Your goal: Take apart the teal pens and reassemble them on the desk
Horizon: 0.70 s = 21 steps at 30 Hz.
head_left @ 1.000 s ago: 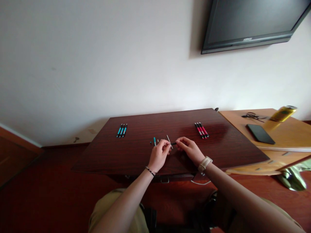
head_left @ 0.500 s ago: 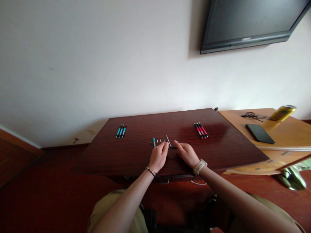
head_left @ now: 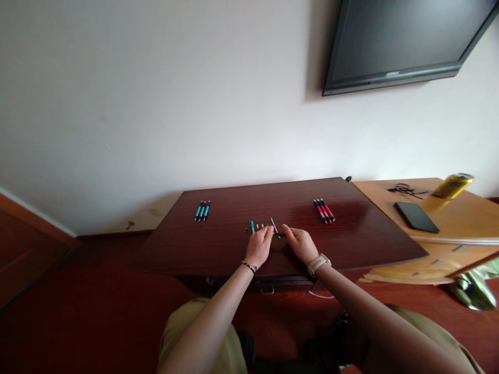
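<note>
My left hand (head_left: 260, 247) and right hand (head_left: 301, 245) each pinch an end of the black part (head_left: 279, 235) over the middle of the surface (head_left: 249, 200), thumbs now laid on top where fingertips held it a second ago: a firmer hold, I judge. Just beyond, toward the far edge, lie the white rod (head_left: 273, 224) and blue part (head_left: 252, 226).

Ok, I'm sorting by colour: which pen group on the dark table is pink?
The pen group on the right, beyond the right hand; the pen group on the left is light blue.
</note>
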Tool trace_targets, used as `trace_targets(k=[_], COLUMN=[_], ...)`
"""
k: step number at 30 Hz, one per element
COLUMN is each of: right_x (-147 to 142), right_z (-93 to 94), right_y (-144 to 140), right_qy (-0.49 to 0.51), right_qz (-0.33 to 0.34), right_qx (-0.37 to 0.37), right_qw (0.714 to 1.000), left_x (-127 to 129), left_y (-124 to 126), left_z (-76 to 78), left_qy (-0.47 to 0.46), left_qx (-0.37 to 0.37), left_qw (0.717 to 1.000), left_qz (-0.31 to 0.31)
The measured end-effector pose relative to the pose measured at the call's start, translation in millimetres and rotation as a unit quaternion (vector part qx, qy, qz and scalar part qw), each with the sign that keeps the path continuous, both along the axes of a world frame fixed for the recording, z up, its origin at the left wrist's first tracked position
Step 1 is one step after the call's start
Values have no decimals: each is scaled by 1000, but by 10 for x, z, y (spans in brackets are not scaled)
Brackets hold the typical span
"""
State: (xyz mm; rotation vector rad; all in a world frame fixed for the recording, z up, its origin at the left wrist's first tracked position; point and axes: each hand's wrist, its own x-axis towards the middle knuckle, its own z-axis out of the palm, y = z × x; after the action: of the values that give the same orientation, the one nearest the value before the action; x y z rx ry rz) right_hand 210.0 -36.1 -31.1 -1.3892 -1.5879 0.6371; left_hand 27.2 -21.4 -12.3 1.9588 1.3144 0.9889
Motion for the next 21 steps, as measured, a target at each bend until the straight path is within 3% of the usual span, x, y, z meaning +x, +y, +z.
trace_targets(k=[13,21], right_x=[9,16], right_z=[35,40], right_y=[-14,-42], right_qy=[-28,-22], right_qz=[-11,21], right_qx=[44,64], right_qw=[999,997], left_x=[-25,-39], left_y=[15,19], left_z=[-13,-14], left_qy=[0,-13], left_qx=[-1,-9], left_qw=[1000,1000], left_qz=[-11,-11])
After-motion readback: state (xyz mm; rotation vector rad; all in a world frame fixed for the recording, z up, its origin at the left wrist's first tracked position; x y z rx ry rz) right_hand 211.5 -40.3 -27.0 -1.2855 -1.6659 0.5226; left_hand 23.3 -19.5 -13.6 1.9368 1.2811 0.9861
